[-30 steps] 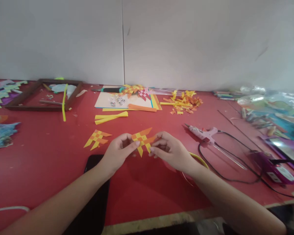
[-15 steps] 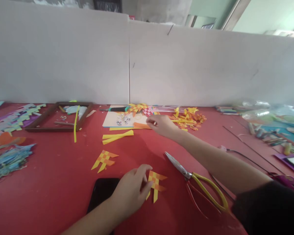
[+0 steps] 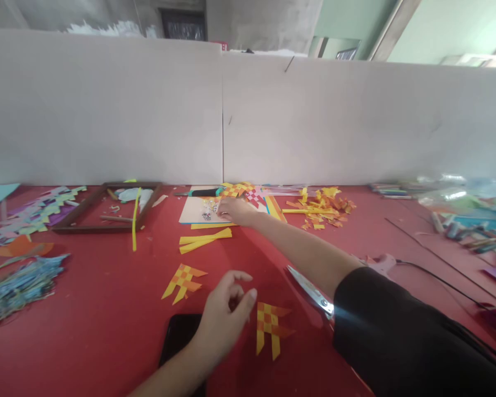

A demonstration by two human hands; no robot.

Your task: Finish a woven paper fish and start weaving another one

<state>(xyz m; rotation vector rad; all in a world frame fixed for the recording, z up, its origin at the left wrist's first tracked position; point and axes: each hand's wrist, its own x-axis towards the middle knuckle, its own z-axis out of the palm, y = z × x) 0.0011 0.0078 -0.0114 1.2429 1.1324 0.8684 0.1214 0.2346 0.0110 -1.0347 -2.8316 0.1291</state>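
Observation:
My left hand (image 3: 229, 309) is raised over the table with thumb and fingers apart and nothing between them. Just right of it lies a woven yellow-and-orange paper fish (image 3: 268, 325); a second paper fish (image 3: 182, 282) lies to its left. A black phone (image 3: 179, 336) is partly under my left wrist. My right hand (image 3: 237, 211) reaches far forward over a white card, fingers bent down and close together beside a pile of small black-and-white beads or eyes (image 3: 207, 212). Its fingertips are blurred, so what they pinch is unclear. Scissors (image 3: 314, 292) lie half under my right sleeve.
Yellow paper strips (image 3: 204, 240) lie before the white card (image 3: 188, 212). A green-handled cutter (image 3: 202, 193) rests at its back. Orange and yellow scraps (image 3: 326, 207) lie right, a brown frame (image 3: 107, 229) left. A pink glue gun (image 3: 382, 264) with its cord sits beyond my right arm.
My right hand has moved left from the orange strip to the bead pile, its sleeve now covering the scissors' handles. My left hand has come off the right paper fish. The view has tilted slightly up.

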